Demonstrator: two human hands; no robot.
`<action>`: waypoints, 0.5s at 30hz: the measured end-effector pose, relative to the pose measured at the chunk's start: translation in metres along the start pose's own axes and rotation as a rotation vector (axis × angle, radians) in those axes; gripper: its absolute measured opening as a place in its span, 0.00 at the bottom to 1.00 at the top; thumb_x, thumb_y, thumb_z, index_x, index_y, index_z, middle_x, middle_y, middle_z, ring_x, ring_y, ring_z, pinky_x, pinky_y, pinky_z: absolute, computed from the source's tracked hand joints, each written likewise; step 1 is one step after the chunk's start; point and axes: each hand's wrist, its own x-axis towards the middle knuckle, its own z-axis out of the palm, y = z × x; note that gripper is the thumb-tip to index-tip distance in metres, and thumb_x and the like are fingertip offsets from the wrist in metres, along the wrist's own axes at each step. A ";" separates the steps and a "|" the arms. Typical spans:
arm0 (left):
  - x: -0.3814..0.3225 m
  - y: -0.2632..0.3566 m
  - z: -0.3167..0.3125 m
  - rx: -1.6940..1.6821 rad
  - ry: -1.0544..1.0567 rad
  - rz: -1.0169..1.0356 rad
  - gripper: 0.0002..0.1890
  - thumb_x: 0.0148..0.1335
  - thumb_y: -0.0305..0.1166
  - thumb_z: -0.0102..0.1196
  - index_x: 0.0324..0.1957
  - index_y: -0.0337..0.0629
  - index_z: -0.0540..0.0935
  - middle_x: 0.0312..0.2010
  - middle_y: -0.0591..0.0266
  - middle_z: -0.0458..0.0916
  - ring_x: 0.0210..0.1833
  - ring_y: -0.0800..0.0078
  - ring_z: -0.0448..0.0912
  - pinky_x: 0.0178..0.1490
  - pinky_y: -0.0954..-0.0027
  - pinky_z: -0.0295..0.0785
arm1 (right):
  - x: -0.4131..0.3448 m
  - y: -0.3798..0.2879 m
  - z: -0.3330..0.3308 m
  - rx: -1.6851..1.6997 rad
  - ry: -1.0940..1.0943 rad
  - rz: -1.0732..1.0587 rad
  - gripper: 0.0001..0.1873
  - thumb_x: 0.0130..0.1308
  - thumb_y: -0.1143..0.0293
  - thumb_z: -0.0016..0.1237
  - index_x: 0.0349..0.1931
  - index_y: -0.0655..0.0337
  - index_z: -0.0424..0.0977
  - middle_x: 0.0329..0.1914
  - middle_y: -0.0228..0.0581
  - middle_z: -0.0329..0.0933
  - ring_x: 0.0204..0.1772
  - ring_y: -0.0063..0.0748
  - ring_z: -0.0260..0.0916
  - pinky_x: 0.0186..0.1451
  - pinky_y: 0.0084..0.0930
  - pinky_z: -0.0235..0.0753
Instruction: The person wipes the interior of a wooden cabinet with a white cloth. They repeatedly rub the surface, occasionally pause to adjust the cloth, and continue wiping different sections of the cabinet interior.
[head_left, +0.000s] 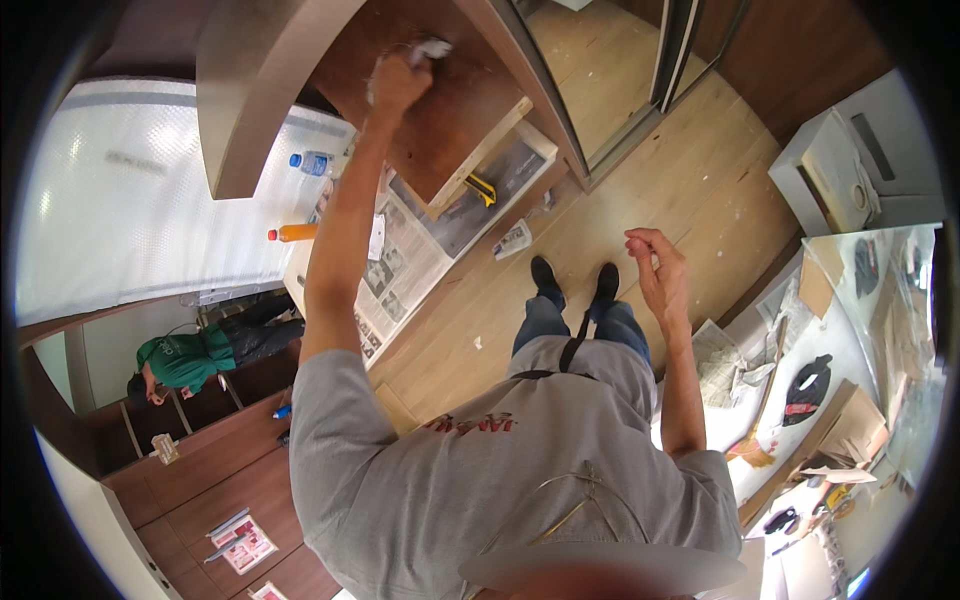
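Note:
My left hand (403, 84) is stretched out over a reddish-brown wood panel (439, 131), gripping a crumpled white wad (431, 49) that looks like cloth or paper. The wad is slightly blurred and lies against the panel's surface. Along the panel's near edge runs a pale wood strip (480, 154). A yellow utility knife (481, 189) lies just below that strip, over newspaper (397, 262). My right hand (661, 274) hangs in the air above the floor, its fingers loosely curled with nothing visible in them.
An orange drink bottle (292, 232) and a clear water bottle (311, 163) are left of my left arm. A person in a green shirt (184, 360) is at the far left. Paper scrap (513, 240) lies on the wood floor (442, 330). A cluttered white surface (780, 420) holds a broom (752, 448).

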 end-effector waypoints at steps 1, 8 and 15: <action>0.009 0.000 0.000 -0.029 0.024 0.086 0.12 0.54 0.31 0.58 0.41 0.46 0.87 0.40 0.53 0.86 0.50 0.51 0.82 0.54 0.56 0.76 | 0.002 -0.001 -0.002 -0.003 0.003 -0.053 0.08 0.73 0.70 0.50 0.46 0.63 0.79 0.35 0.44 0.83 0.37 0.33 0.81 0.44 0.27 0.78; -0.024 -0.004 0.024 -0.272 0.034 0.490 0.15 0.57 0.34 0.58 0.46 0.46 0.86 0.48 0.42 0.83 0.54 0.43 0.79 0.58 0.54 0.74 | 0.015 -0.004 0.003 0.063 0.028 0.058 0.07 0.72 0.72 0.51 0.45 0.63 0.79 0.37 0.44 0.83 0.38 0.36 0.81 0.43 0.28 0.78; 0.004 0.001 0.011 -0.161 0.159 0.196 0.12 0.57 0.34 0.58 0.42 0.44 0.86 0.46 0.42 0.83 0.52 0.45 0.81 0.55 0.53 0.76 | 0.010 -0.001 0.006 0.010 -0.008 -0.163 0.08 0.74 0.72 0.49 0.45 0.66 0.79 0.34 0.43 0.82 0.39 0.30 0.81 0.43 0.24 0.77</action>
